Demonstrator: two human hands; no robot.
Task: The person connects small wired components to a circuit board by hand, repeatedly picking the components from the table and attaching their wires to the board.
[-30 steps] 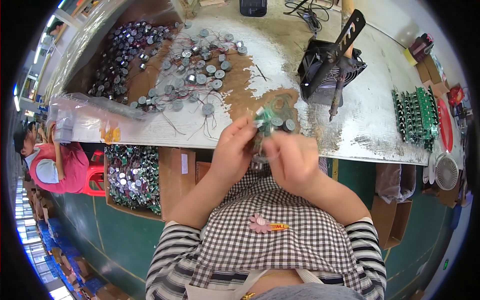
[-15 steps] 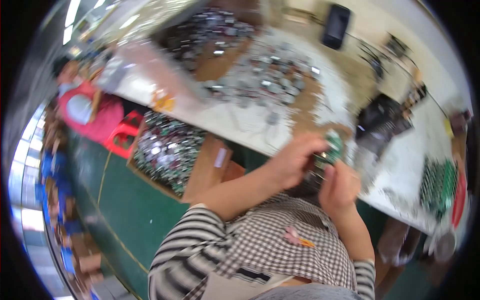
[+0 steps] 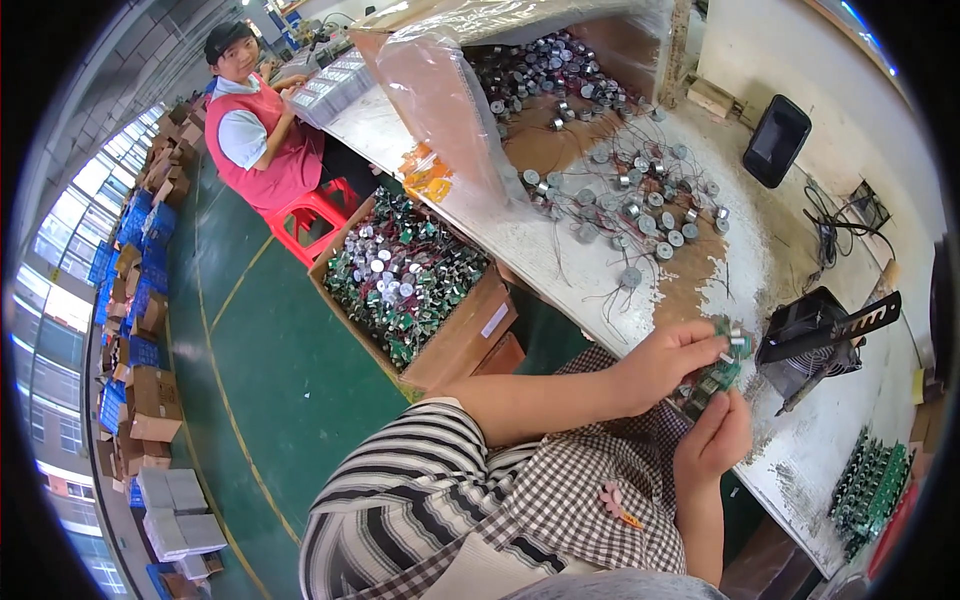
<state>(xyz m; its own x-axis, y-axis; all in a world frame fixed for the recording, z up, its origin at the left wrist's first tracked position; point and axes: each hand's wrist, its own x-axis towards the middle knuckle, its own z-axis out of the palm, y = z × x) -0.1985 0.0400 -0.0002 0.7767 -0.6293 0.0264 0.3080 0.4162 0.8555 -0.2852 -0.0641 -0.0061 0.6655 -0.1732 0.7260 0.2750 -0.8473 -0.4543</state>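
Both hands are occupied with a small green circuit-board assembly (image 3: 716, 377). The fingers of the left hand (image 3: 668, 370) are closed, thumb and forefinger pinching the upper part of the assembly beside a pale, silvery component. The fingers of the right hand (image 3: 714, 438) are drawn together, upright, with their tips on the lower edge of the same assembly; the exact contact of the curled fingers is hidden. The assembly lies between the two sets of fingertips, held above the near edge of the tabletop (image 3: 740, 255) and in front of the checked apron (image 3: 600, 490). It appears as more than one green board close together, tilted, with darker and metallic parts on the faces; finer detail is too small to make out. The tabletop is white, with brown worn patches. Past the left hand lie many round silver motors (image 3: 664, 222) with thin wires, loosely scattered. Near the hands, on the right, stands a black fan (image 3: 795, 325) with a slotted black bar (image 3: 868, 318) across it. Farther right, green boards (image 3: 868, 490) stand packed in rows. Left of the tabletop, a cardboard box (image 3: 462, 340) holds a heap of boards and motors.
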